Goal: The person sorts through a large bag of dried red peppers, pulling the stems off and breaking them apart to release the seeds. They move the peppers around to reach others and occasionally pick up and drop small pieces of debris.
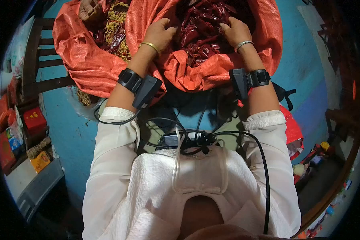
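Note:
Dark red dried chilies (pixel 198 34) fill an open orange woven sack (pixel 184 76) in front of me. At the sack's left side is my left hand (pixel 160 35), its fingers curled; what they hold, if anything, is hidden. My right hand (pixel 237 33) reaches over the right of the heap, thumb and fingers pinched at a dried chili. A second orange sack (pixel 84 52) stands to the left, with yellowish seeds and bits (pixel 117 24) and some chilies in it. Another person's hand (pixel 90 9) rests at that sack's far left.
A dark slatted wooden chair (pixel 44 86) stands at the left, near red boxes (pixel 35 121) and a clear plastic bag (pixel 82 100). Black cables (pixel 264 172) run across my lap and right sleeve. A red bag (pixel 293 132) lies by my right elbow on the blue floor (pixel 304 88).

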`<state>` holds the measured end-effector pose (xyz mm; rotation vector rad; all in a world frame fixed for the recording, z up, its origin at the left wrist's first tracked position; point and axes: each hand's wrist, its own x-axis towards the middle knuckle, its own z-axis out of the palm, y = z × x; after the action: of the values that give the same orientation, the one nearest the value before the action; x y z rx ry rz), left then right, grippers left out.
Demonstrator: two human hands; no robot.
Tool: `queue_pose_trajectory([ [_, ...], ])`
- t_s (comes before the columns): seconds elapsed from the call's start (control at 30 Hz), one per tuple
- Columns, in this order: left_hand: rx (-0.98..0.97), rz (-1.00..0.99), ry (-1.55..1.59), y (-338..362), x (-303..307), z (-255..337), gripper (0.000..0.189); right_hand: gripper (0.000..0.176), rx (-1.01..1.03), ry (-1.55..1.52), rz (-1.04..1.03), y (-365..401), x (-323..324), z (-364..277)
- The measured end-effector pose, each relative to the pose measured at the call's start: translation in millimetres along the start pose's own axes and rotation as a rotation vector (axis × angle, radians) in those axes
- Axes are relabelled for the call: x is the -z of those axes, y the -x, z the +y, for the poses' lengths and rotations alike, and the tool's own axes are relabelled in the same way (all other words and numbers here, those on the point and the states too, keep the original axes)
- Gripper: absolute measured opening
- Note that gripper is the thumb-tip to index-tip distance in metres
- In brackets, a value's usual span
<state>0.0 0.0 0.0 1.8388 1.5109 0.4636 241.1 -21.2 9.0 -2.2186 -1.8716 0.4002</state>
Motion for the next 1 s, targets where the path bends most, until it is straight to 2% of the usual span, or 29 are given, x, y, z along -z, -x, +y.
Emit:
queue_pose_trajectory([
  [0.1, -0.081, 0.068, -0.008, -5.9, -0.3, -9.1, 0.041, 0.032, -0.014, -0.011, 0.021, -11.0, -10.4, -4.2],
  [0.17, -0.129, 0.138, 0.018, -3.5, -7.6, -12.1, 0.042, 0.032, 0.082, -0.091, 0.018, -9.7, -18.3, -3.8],
  [0.2, -0.129, 0.139, 0.024, -3.2, -6.9, -7.6, 0.042, 0.034, 0.094, -0.254, -0.05, -9.5, -19.3, -8.0],
  [0.23, -0.107, 0.123, 0.004, -2.5, -3.8, -3.0, 0.042, 0.035, 0.202, -0.249, 0.031, -8.0, -22.0, -13.4],
  [0.3, -0.086, 0.108, -0.012, -4.4, -3.4, -0.8, 0.042, 0.027, 0.317, -0.105, 0.231, -4.9, -20.4, -26.6],
  [0.33, -0.091, 0.121, -0.004, -5.2, -5.0, -2.6, 0.042, 0.027, 0.317, -0.105, 0.23, -6.3, -21.7, -32.0],
  [0.4, -0.09, 0.13, 0.006, -2.1, -3.9, 0.8, 0.041, 0.021, 0.637, -0.048, 0.379, -7.4, -25.7, -42.2],
  [0.43, -0.027, 0.092, -0.002, 2.6, 2.2, 9.8, 0.04, 0.016, 0.728, -0.11, 0.326, -2.4, -28.6, -52.0],
  [0.47, 0.031, 0.055, -0.009, 3.4, 5.7, 14.8, 0.038, 0.013, 0.794, -0.006, 0.239, -0.7, -34.6, -57.6],
  [0.53, -0.013, 0.087, 0.004, 1.4, 1.3, 6.4, 0.036, 0.012, 0.9, 0.181, 0.096, 0.3, -51.3, -61.4],
  [0.57, -0.056, 0.118, 0.018, 0.8, -0.1, 2.6, 0.035, 0.012, 0.9, 0.179, 0.095, -4.6, -54.0, -58.2],
  [0.63, -0.055, 0.09, 0.042, 5.4, 6.4, 9.3, 0.033, 0.016, 0.664, 0.397, 0.106, -19.5, -53.5, -44.4],
  [0.7, -0.047, 0.065, 0.074, 7.5, 8.5, 11.0, 0.032, 0.018, 0.495, 0.431, 0.115, -29.0, -38.8, -27.8],
  [0.77, -0.074, 0.074, 0.109, 6.2, 8.7, 9.3, 0.031, 0.018, 0.466, 0.395, 0.145, -28.5, -35.1, -30.2],
  [0.8, -0.068, 0.073, 0.111, 7.4, 8.9, 10.3, 0.031, 0.018, 0.468, 0.395, 0.139, -28.8, -38.7, -33.0],
  [0.9, -0.062, 0.066, 0.128, 8.9, 8.0, 11.4, 0.031, 0.024, 0.785, 0.186, 0.298, -28.5, -56.2, -48.3],
  [1.0, -0.124, 0.097, 0.087, 8.9, 4.9, 11.1, 0.03, 0.021, 0.817, 0.282, 0.358, -35.3, -78.5, -49.1],
])
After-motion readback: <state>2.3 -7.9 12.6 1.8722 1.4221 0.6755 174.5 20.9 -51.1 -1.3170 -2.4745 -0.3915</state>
